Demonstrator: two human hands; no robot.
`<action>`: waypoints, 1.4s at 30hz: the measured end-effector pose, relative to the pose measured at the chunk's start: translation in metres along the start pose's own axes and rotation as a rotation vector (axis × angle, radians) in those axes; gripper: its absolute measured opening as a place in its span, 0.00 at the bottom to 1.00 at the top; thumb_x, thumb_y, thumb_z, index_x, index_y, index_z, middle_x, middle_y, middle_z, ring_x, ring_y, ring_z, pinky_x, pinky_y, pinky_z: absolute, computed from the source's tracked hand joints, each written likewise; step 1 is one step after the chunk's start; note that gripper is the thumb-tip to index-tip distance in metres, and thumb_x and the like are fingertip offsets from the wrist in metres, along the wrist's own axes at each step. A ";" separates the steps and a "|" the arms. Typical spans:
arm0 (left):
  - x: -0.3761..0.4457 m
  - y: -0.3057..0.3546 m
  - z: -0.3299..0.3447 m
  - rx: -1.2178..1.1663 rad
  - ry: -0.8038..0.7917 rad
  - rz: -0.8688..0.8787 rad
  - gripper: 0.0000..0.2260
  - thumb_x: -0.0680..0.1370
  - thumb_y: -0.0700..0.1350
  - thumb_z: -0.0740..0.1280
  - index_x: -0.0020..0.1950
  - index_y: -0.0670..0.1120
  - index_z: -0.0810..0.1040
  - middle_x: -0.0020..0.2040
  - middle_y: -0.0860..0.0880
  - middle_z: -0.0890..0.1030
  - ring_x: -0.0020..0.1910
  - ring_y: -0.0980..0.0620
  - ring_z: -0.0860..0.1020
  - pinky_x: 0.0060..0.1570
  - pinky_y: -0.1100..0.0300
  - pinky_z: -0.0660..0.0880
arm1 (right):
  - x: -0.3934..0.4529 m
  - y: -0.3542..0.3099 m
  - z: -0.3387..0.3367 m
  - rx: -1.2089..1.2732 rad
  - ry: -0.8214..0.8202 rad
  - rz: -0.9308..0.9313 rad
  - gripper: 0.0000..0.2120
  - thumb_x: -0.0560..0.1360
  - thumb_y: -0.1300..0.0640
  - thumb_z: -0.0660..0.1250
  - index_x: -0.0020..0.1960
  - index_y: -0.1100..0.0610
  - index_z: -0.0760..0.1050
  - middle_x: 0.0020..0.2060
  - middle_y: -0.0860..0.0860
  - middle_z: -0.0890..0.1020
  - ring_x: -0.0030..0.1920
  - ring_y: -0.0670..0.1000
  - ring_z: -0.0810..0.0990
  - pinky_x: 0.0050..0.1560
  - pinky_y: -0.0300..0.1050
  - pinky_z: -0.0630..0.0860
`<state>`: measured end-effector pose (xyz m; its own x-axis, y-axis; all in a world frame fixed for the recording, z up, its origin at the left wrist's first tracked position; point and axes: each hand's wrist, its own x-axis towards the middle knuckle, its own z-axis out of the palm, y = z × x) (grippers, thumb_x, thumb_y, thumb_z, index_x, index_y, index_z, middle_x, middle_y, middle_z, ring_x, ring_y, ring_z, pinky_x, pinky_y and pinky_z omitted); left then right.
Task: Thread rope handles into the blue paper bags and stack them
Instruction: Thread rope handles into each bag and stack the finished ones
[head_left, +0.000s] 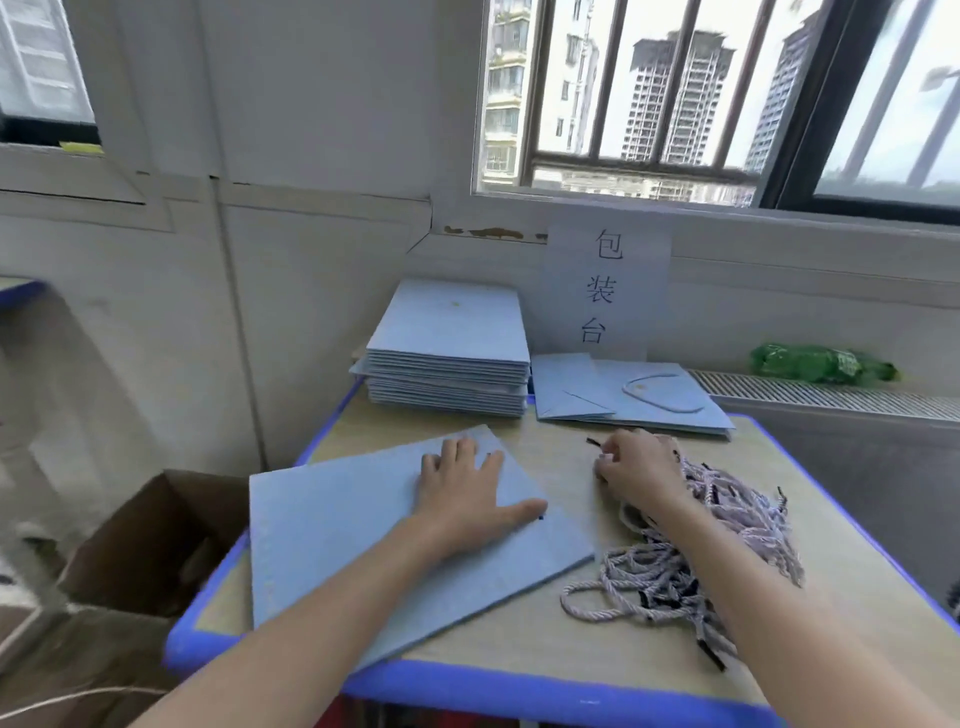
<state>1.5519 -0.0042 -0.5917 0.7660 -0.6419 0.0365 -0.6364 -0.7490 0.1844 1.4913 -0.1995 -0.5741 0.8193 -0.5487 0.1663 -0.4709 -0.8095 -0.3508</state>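
Note:
A flat blue paper bag (332, 540) lies on the small table (571, 670) in front of me. My left hand (462, 488) rests flat on the bag's far right part, fingers spread. My right hand (634, 467) pinches a rope handle (592, 442) by its black tip, just right of the bag. A tangled pile of white rope handles (670, 577) lies under and beside my right forearm. A tall stack of flat blue bags (452, 348) stands at the table's back. Right of it lie bags with a rope handle fitted (649, 395).
A paper sign with characters (605, 286) leans on the wall behind the table. An open cardboard box (150, 545) sits on the floor at left. A green plastic bottle (815, 364) lies on the radiator ledge at right. The table has a blue rim.

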 end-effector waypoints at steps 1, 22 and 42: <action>0.001 -0.002 -0.001 -0.007 -0.009 0.015 0.35 0.73 0.71 0.55 0.73 0.51 0.61 0.73 0.45 0.58 0.72 0.46 0.53 0.68 0.48 0.53 | 0.003 0.002 0.005 -0.055 0.037 0.006 0.13 0.76 0.56 0.60 0.57 0.59 0.75 0.54 0.57 0.79 0.51 0.56 0.76 0.47 0.46 0.69; 0.002 -0.048 -0.010 -0.307 0.137 0.303 0.16 0.73 0.59 0.68 0.57 0.54 0.77 0.51 0.56 0.70 0.55 0.59 0.67 0.54 0.67 0.62 | 0.007 -0.010 0.006 0.156 0.052 -0.242 0.02 0.78 0.56 0.63 0.47 0.53 0.73 0.48 0.49 0.78 0.44 0.51 0.76 0.46 0.47 0.73; -0.023 -0.015 -0.002 -0.149 0.008 0.031 0.34 0.57 0.74 0.57 0.51 0.50 0.64 0.53 0.52 0.62 0.55 0.52 0.59 0.55 0.58 0.60 | -0.043 -0.060 0.009 0.341 -0.292 -0.684 0.06 0.73 0.63 0.68 0.45 0.53 0.80 0.34 0.40 0.78 0.35 0.38 0.75 0.38 0.29 0.69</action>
<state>1.5440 0.0217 -0.5932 0.7475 -0.6622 0.0520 -0.6394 -0.6961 0.3264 1.4867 -0.1255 -0.5682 0.9637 0.1585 0.2147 0.2510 -0.8115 -0.5276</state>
